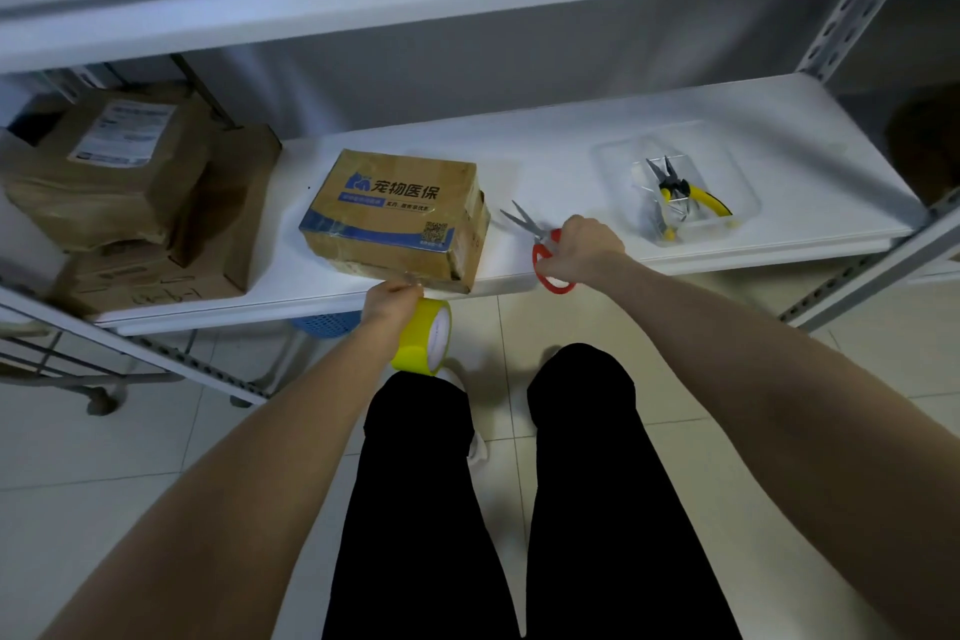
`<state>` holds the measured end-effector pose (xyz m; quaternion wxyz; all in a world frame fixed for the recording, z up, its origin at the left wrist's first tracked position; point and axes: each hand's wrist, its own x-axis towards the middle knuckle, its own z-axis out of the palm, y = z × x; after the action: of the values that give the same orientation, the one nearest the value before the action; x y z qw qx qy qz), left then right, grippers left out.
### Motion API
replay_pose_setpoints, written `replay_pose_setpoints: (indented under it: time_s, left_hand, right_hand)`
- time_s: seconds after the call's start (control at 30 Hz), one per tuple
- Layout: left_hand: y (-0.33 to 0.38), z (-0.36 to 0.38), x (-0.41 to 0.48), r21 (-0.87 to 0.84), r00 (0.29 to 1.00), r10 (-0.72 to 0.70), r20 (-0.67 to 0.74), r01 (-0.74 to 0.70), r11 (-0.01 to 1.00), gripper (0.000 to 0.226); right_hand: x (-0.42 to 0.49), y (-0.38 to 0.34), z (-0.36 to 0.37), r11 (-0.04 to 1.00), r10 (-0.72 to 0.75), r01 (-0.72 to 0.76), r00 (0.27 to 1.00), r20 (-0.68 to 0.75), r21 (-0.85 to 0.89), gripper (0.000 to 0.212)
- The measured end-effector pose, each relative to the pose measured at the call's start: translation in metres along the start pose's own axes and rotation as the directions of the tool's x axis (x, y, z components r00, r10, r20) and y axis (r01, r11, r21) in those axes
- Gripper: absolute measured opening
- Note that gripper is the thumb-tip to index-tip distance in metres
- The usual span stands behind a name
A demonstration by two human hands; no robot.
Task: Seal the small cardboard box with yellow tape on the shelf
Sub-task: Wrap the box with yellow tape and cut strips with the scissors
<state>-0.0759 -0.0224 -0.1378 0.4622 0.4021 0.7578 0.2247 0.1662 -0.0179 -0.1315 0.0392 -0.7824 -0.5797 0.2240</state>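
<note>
A small cardboard box (400,208) with blue print is seen lying on the white shelf (545,146), near its front edge and turned slightly askew. No yellow tape can be made out on the box. The left grip (392,301), a bare hand, is held at the shelf's front edge, just below the near bottom edge of the box; its fingers are curled round a roll of yellow tape (423,340), which hangs in front of the shelf. Whether a strip has been drawn from the roll to the box cannot be told.

The right grip (582,250) is closed round the red handles of a pair of scissors (524,222), whose blades are spread and pointed toward the box, just beside it on the shelf. Farther right, a clear plastic tray (748,208) is set on the shelf, with yellow-handled pliers (696,195) inside. At the left end, brown parcels (130,172) are stacked. Black trousers (415,483) and a tiled floor (104,457) are seen below.
</note>
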Motion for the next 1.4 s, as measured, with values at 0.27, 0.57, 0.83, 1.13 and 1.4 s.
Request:
replay_pose_setpoints:
  time_s: [0.27, 0.57, 0.83, 1.13, 1.4]
  left_hand:
    - [-0.003, -0.009, -0.008, -0.047, 0.999, -0.048, -0.002, 0.048, 0.998, 0.028]
    - [-0.005, -0.01, -0.009, -0.106, 0.998, -0.061, 0.018, 0.063, 0.992, 0.028]
    - [-0.003, -0.019, -0.006, -0.047, 0.995, -0.056, 0.079, 0.06, 0.997, 0.033]
    - [-0.002, -0.023, -0.007, -0.062, 0.991, -0.085, 0.101, 0.091, 0.994, 0.034]
    - [0.007, -0.023, -0.013, 0.131, 0.986, -0.113, 0.124, 0.096, 0.987, 0.029]
  right_hand:
    - [-0.028, 0.031, -0.023, 0.938, -0.191, -0.133, 0.572, 0.797, 0.321, 0.06]
    - [-0.034, -0.023, 0.01, 0.908, -0.281, -0.16, 0.456, 0.845, 0.388, 0.074]
    - [-0.029, -0.057, 0.02, 0.914, -0.298, -0.078, 0.533, 0.792, 0.397, 0.062]
    - [-0.035, -0.071, 0.011, 0.916, -0.349, 0.076, 0.636, 0.688, 0.394, 0.048]
    - [-0.036, -0.067, 0.003, 0.942, -0.336, 0.231, 0.659, 0.673, 0.244, 0.036]
